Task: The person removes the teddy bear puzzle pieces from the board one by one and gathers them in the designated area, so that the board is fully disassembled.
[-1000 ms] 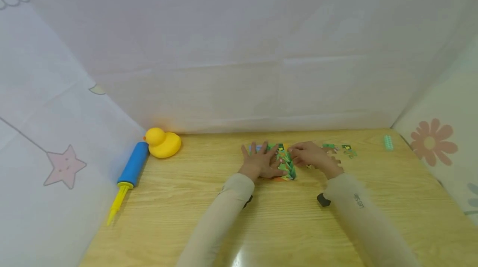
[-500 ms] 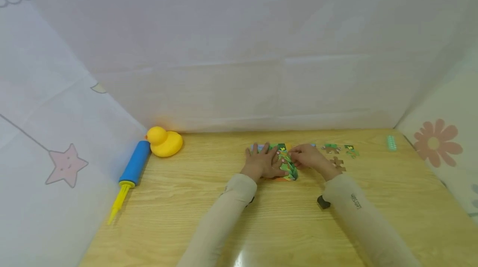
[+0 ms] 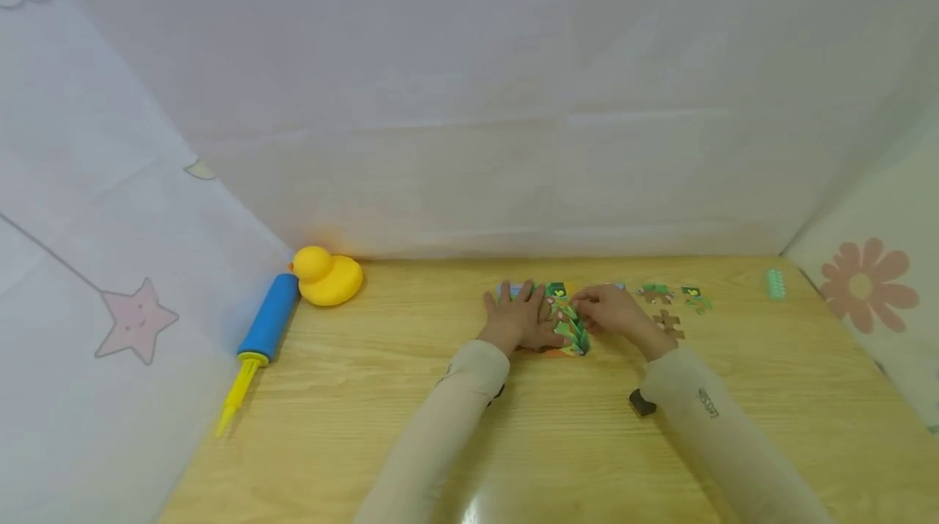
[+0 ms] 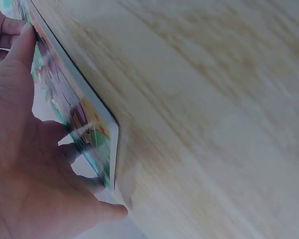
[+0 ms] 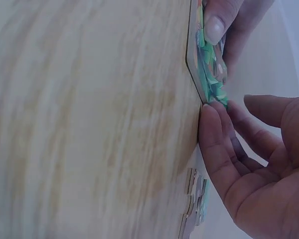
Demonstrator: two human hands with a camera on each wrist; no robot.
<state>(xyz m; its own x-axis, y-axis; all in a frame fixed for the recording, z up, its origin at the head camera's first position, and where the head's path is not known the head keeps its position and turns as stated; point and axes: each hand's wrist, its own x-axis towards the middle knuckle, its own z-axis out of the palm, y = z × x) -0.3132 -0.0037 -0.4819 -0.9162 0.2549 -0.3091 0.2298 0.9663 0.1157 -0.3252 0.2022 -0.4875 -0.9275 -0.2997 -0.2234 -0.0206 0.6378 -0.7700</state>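
Observation:
A colourful jigsaw puzzle [image 3: 577, 335] lies near the back of the table, partly covered by my left hand [image 3: 517, 323]. That hand rests on it with spread fingers. In the left wrist view, the puzzle's pale edge [image 4: 100, 105] runs beside the hand. My right hand [image 3: 610, 310] is at the puzzle's right edge. Seen from the right wrist, its fingertips [image 5: 209, 117] touch the green corner of the puzzle [image 5: 208, 74], while the thumb stands apart from them. No loose piece shows between thumb and fingers.
Several loose puzzle pieces [image 3: 667, 320] lie right of my right hand. A small mint-green object [image 3: 775, 284] is at the far right. A yellow rubber duck [image 3: 328, 277] and a blue-and-yellow hand pump [image 3: 270, 316] lie at the left, near the fabric walls [image 3: 455, 182].
My right hand has come down to the puzzle's right edge and moved slightly, uncovering more loose pieces. The left hand stays spread on the puzzle. The head view has shifted a little.

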